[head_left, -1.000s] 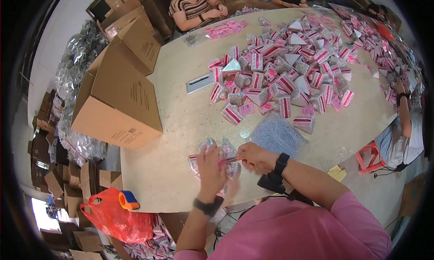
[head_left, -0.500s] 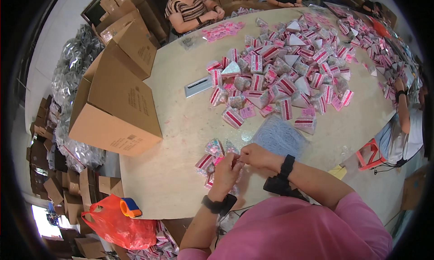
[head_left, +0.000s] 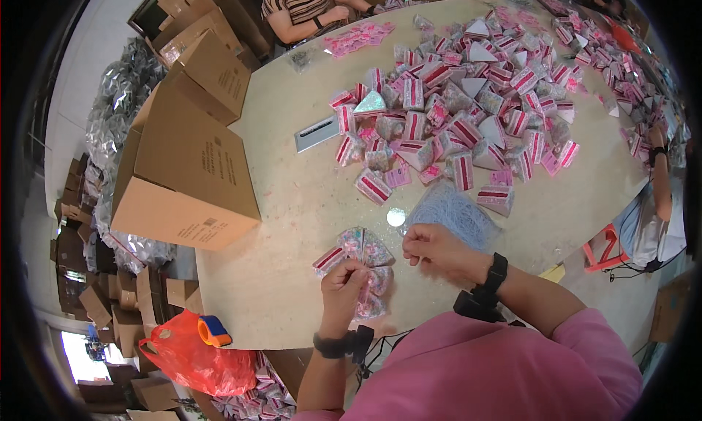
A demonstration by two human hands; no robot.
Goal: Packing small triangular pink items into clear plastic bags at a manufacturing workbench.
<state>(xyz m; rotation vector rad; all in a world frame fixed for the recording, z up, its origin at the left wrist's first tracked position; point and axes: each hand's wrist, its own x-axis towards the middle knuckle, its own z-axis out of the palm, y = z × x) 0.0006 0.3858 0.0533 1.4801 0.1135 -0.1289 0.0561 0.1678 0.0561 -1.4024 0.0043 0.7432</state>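
Observation:
Near the table's front edge, several wedge-shaped packs like cake slices (head_left: 375, 249) stand together, their tops speckled pink and mint. One wedge with a white side and a dark pink stripe (head_left: 329, 261) lies at their left. My left hand (head_left: 343, 289) is over this cluster, its thumb and fingers pinched together and covering part of it. To the right, my right hand (head_left: 441, 250) hangs apart from it with curled, pinching fingers. Whatever either hand grips is too small to make out. Just beyond my right hand lies a bundle of thin pale-blue strings (head_left: 457, 217).
A large heap of wrapped cake-slice wedges (head_left: 468, 121) covers the table's far middle. An open cardboard box (head_left: 186, 179) stands at left; a grey metal strip (head_left: 318, 136) lies beyond it. A red plastic bag (head_left: 197, 355) and a tape roll (head_left: 213, 331) are lower left. Co-workers sit around.
My hands, close together before, have parted: the right moved right, toward the string bundle, and the left drew slightly left and down. More of the wedge cluster now shows.

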